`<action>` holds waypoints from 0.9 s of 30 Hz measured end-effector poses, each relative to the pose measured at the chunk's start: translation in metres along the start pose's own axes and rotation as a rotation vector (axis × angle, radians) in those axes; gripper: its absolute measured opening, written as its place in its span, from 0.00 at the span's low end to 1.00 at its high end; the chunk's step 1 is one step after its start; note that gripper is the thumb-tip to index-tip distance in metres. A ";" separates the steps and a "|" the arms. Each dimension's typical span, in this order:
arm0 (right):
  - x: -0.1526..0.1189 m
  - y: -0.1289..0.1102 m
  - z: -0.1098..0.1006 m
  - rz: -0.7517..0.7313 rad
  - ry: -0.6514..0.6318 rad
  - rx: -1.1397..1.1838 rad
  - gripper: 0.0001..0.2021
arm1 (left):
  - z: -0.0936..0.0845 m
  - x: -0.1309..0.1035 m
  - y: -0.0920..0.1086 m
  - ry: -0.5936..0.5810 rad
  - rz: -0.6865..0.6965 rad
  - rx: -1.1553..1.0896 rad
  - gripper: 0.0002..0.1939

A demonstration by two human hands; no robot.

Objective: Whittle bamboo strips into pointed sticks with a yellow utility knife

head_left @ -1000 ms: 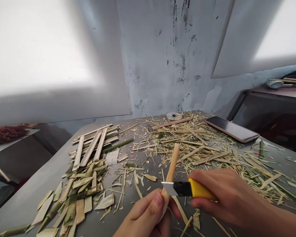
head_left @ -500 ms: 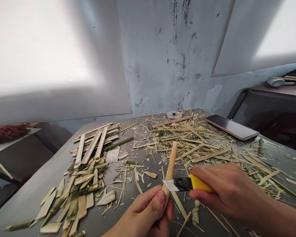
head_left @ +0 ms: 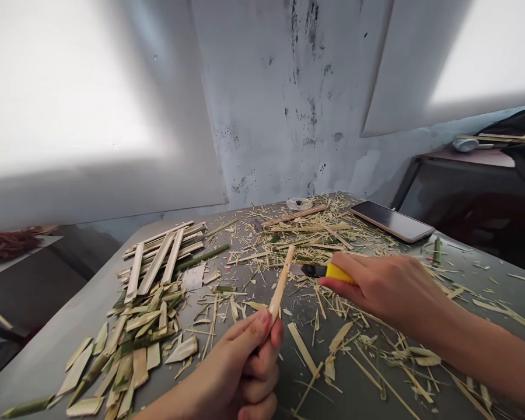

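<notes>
My left hand (head_left: 249,361) is closed around the lower end of a pale bamboo stick (head_left: 282,280), which points up and away from me. In my right hand (head_left: 376,286) is a yellow and black utility knife (head_left: 339,273), gripped by its handle. Its blade points left and lies close to the upper part of the stick; whether it touches cannot be made out. Under both hands, thin bamboo shavings (head_left: 306,350) are scattered over the grey table.
On the left lie a stack of split bamboo strips (head_left: 157,262) and a heap of bamboo offcuts (head_left: 126,356). Behind the hands are a hammer (head_left: 293,216), a clear spool (head_left: 300,203) and a phone (head_left: 391,220). A wall (head_left: 262,116) stands beyond the table.
The knife has moved from low on the stick, near my left thumb, up towards its far end. My left hand has shifted left and lower with the stick. The view has turned slightly right.
</notes>
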State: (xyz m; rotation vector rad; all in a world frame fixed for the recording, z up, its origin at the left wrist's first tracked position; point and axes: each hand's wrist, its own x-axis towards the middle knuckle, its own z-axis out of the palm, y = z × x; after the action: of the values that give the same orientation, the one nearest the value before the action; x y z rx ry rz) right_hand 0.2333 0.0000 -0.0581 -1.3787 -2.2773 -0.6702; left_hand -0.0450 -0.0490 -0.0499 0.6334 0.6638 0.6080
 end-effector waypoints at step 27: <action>-0.006 -0.025 0.005 -0.135 -0.012 0.292 0.23 | -0.016 0.012 -0.020 -0.054 0.129 0.299 0.28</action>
State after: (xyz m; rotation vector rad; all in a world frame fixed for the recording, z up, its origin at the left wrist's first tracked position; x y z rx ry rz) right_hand 0.2133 -0.0112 -0.0697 -1.1033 -2.3796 -0.3501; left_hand -0.0426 -0.0489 -0.0781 0.9743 0.6727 0.6134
